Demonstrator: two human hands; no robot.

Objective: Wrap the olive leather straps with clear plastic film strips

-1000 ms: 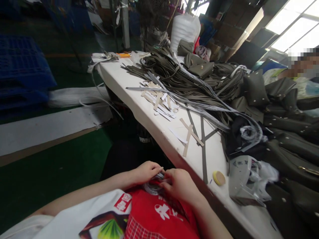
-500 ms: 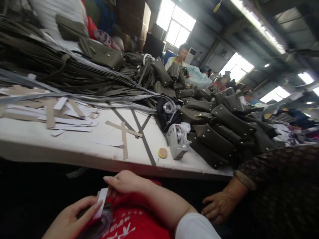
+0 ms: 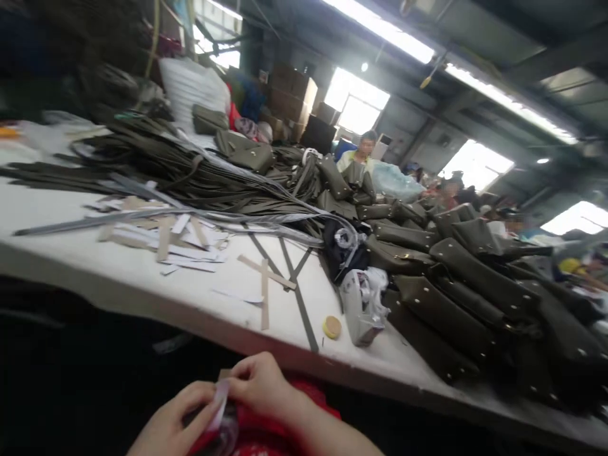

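Observation:
Low in the view, over a red garment (image 3: 304, 396), my left hand (image 3: 178, 421) pinches a white strip (image 3: 220, 402) between thumb and fingers. Close against it, my right hand (image 3: 261, 383) has its fingertips on the strip's upper end, where a small brown piece (image 3: 224, 375) shows. Beneath the strip is a clear, rounded object (image 3: 228, 434), partly hidden by the hands. White and brown strips (image 3: 190, 244) lie in a loose heap on the white table (image 3: 142, 288) beyond my hands.
A tape dispenser (image 3: 361, 310) and a yellow-edged roll (image 3: 331, 327) stand near the table edge. Dark bags (image 3: 441, 310) are piled at the right, dark straps (image 3: 204, 177) behind. A person (image 3: 363, 152) is in the background.
The view has swung left and up, so the table appears lower and further right. My right fingers have come down onto the strip. The neighbouring person's hand and sleeve have left the view.

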